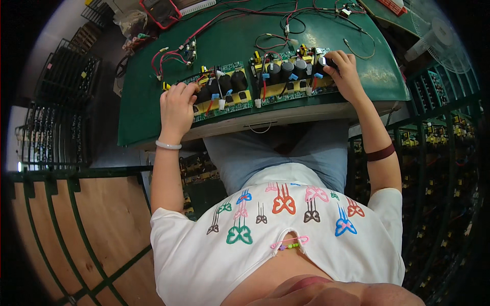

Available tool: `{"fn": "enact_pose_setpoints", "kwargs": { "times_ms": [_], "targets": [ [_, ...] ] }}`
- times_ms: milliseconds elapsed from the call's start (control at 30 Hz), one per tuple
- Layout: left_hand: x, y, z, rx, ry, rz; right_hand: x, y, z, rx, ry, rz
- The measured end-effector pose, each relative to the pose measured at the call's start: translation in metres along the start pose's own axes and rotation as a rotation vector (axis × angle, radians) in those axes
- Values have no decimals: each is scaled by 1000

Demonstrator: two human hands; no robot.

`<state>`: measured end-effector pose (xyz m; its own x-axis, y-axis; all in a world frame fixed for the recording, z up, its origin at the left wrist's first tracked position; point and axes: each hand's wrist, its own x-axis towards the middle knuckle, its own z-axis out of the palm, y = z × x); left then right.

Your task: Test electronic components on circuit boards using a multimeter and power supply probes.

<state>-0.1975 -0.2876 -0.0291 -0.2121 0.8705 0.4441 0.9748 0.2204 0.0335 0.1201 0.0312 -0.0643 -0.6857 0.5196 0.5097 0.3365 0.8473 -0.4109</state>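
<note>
Two green-and-yellow circuit boards lie end to end near the front edge of the green tabletop. The left circuit board [244, 96] carries black cylindrical capacitors, yellow parts and short wires. Over its left end, my left hand [177, 108] is closed with bent fingers; the fingertips are partly hidden among the parts. The right circuit board [272, 95] bears a row of large dark capacitors with blue and white connectors. My right hand [348, 76] grips its right end, thumb and fingers around a black capacitor [329, 63] there.
A small board with pink wires [190, 52] lies behind the left board. Red and black cables [240, 10] run across the back of the green table [224, 41]. A red-framed meter [161, 11] is at the back left, a fan [436, 38] at the right. Racks of boards [429, 153] flank me.
</note>
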Motion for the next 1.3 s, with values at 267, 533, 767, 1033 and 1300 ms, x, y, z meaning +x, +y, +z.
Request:
{"fn": "enact_pose_setpoints", "kwargs": {
  "times_ms": [267, 533, 767, 1033, 1300],
  "targets": [
    [-2, -17, 1, 12, -16, 6, 3, 5, 4, -36, 11, -31],
    [-41, 46, 20, -55, 588, -115, -2, 7, -2, -26, -19, -31],
    [-109, 127, 104, -1406, -486, -1159, 5, 2, -2, 21, -29, -90],
    [-98, 154, 131, -1865, -76, -1219, -6, 14, -29, 195, 22, -14],
    [-63, 148, 112, -1490, -522, -1228, -11, -90, -153, 387, 166, -243]
  ]
}}
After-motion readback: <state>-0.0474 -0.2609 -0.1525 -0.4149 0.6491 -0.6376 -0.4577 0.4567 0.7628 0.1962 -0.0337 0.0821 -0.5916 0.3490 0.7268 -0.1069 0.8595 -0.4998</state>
